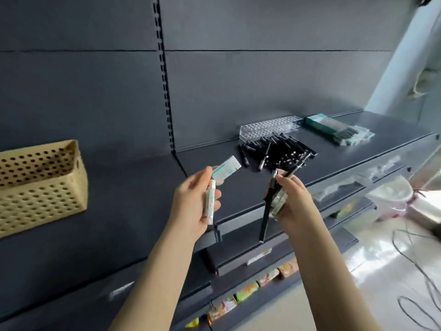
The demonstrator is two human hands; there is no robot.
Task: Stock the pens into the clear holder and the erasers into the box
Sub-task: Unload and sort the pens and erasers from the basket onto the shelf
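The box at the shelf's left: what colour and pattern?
Pale yellow box, perforated with rows of round holes; head view.

Dim grey shelving [238,192], glaring floor [381,254] at right (soft, wide-angle-bent edges).

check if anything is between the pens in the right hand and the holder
Yes: a pen pile lies on the shelf just in front of the holder, between it and the right hand gripping pens.
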